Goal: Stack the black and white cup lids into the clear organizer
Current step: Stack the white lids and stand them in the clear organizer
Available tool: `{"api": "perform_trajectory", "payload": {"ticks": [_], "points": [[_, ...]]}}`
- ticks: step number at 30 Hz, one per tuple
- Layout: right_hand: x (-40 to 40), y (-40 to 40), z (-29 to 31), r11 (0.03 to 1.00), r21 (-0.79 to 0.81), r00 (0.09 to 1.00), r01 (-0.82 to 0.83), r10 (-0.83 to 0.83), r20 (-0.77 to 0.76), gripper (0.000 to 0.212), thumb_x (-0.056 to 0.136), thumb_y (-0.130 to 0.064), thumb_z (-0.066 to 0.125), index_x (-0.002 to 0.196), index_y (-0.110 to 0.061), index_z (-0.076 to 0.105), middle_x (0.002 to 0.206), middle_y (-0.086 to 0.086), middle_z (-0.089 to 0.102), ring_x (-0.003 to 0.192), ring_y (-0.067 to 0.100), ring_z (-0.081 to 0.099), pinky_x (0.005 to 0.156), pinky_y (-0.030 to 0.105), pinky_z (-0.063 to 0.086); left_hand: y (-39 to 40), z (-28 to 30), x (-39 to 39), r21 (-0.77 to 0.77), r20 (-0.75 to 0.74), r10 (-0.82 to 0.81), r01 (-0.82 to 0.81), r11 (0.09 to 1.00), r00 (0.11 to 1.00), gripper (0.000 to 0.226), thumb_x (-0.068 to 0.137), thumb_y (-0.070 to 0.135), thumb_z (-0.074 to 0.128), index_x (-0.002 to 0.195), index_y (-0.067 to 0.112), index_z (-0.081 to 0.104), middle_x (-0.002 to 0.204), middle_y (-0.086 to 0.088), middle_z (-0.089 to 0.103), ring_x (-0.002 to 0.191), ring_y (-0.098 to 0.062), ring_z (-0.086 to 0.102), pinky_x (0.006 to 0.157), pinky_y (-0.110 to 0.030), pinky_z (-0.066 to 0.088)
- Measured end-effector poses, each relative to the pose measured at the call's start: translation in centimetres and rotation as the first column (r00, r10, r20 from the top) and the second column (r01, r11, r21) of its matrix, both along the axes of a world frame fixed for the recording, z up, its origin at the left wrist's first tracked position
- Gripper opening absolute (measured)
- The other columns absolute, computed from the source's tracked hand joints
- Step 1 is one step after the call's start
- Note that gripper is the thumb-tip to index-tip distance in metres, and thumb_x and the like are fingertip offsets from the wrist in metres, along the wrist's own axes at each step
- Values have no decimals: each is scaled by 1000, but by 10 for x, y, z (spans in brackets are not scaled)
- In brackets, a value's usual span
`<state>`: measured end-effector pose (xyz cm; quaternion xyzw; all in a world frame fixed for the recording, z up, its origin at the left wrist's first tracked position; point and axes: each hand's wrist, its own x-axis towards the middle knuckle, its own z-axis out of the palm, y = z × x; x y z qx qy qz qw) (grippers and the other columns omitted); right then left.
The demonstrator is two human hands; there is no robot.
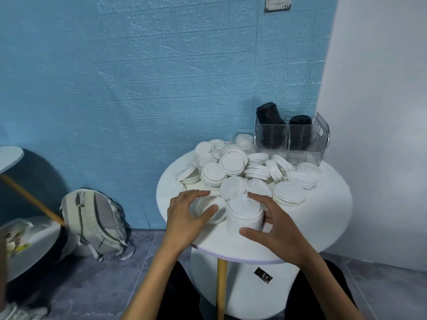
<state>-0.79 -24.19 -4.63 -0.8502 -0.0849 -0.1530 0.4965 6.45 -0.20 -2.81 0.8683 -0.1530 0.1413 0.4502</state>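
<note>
Several loose white cup lids (233,165) lie heaped on a round white table (323,218). At the table's front stands a short stack of white lids (245,215); my right hand (275,225) curls round it, thumb in front and fingers behind. Just left of the stack, my left hand (187,215) grips a single white lid (219,206) lying on the table. A clear ribbed organizer (293,139) sits at the back right against the wall. It holds two stacks of black lids (270,116), the left one taller and leaning.
A blue brick-pattern wall is behind the table and a white wall (381,112) is on the right. A grey backpack (94,222) leans on the floor at the left, beside another round table (9,155) with a wooden leg.
</note>
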Motion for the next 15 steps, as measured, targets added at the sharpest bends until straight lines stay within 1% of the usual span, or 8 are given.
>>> {"api": "perform_trajectory", "payload": {"ticks": [3,5,6,9,10,11,13,15], "points": [[1,0,0,1000,2,1000,-5,5,1,76,72,-45,88,136,-49,47,137,-29,55,125,4,57,105,39,51,7,3,-1,72,-160,-88,101,992,983,54,76,57,84,125,50,63,138,22,55,131,-2,45,114,-31,35],[1,0,0,1000,1,1000,-3,3,6,76,72,-45,88,136,-49,47,138,-29,54,126,4,57,105,39,51,7,5,-3,104,-216,-146,171,980,965,53,75,54,86,120,58,58,136,26,52,132,3,43,114,-27,34],[0,0,0,1000,0,1000,-3,3,6,76,73,-45,89,136,-49,47,138,-30,54,126,4,57,105,39,51,6,4,-3,107,-213,-153,179,978,965,53,74,53,87,118,59,59,133,28,52,132,5,43,112,-22,33],[0,0,0,1000,-3,1000,2,-2,2,77,72,-43,89,136,-50,47,136,-29,56,123,5,59,105,40,51,3,-2,0,53,-163,-124,134,990,979,54,68,50,92,117,47,71,130,28,58,126,13,49,100,-1,30],[0,0,0,1000,-2,1000,4,-4,-1,77,72,-43,90,136,-51,47,136,-28,56,123,6,60,104,40,52,3,-3,0,6,-158,-116,119,993,981,57,65,51,94,117,45,72,130,28,61,122,16,51,97,1,33],[0,0,0,1000,-3,1000,5,-5,-3,77,72,-43,90,136,-51,47,136,-27,57,122,6,60,104,40,52,3,-4,1,-44,-160,-116,110,993,980,62,61,55,94,118,46,71,128,28,63,119,16,53,98,-3,38],[0,0,0,1000,-7,1000,5,-5,-3,77,72,-44,89,136,-51,47,136,-27,57,122,7,60,104,41,52,3,-3,0,-114,-158,-119,101,988,980,78,54,60,94,125,46,66,123,29,66,113,13,59,98,-15,48],[0,0,0,1000,-9,1000,4,-4,-5,77,71,-47,89,136,-51,47,136,-26,57,123,7,60,104,41,51,3,-1,-1,-162,-145,-128,104,981,981,87,54,50,99,133,44,61,122,26,68,108,10,63,95,-20,52]]}}
